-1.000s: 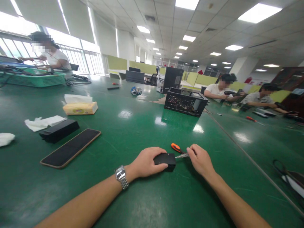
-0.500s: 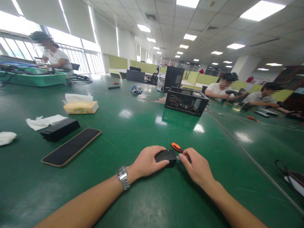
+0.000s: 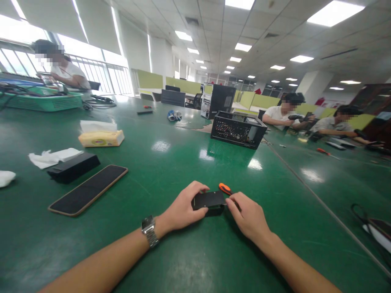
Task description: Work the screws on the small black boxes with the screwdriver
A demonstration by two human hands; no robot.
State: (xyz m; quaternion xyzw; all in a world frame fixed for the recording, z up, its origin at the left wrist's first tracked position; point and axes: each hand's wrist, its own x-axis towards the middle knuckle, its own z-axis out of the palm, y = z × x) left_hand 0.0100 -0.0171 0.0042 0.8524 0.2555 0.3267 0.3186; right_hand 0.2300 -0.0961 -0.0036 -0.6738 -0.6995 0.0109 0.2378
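Observation:
A small black box (image 3: 210,200) rests on the green table in front of me. My left hand (image 3: 183,207) grips its left end, thumb along the near side and fingers on the far side. At the box's right end, my right hand (image 3: 246,213) is closed in a pinch. Whatever lies between thumb and forefinger there is too small and hidden to name. Just beyond the right hand lies a screwdriver (image 3: 225,188) with an orange and black handle; its far end is hidden behind the fingers.
To the left lie a phone (image 3: 88,190), a longer black box (image 3: 74,167), white tissue (image 3: 55,157) and a yellow tissue pack (image 3: 101,138). An open black computer case (image 3: 238,130) stands ahead. Another screwdriver (image 3: 324,151) lies right, near two seated people. A green basket (image 3: 50,102) sits far left.
The black box has shifted slightly left with my left hand, whose thumb sits further back on it. My right fingertips have moved a little left, staying at the box's end.

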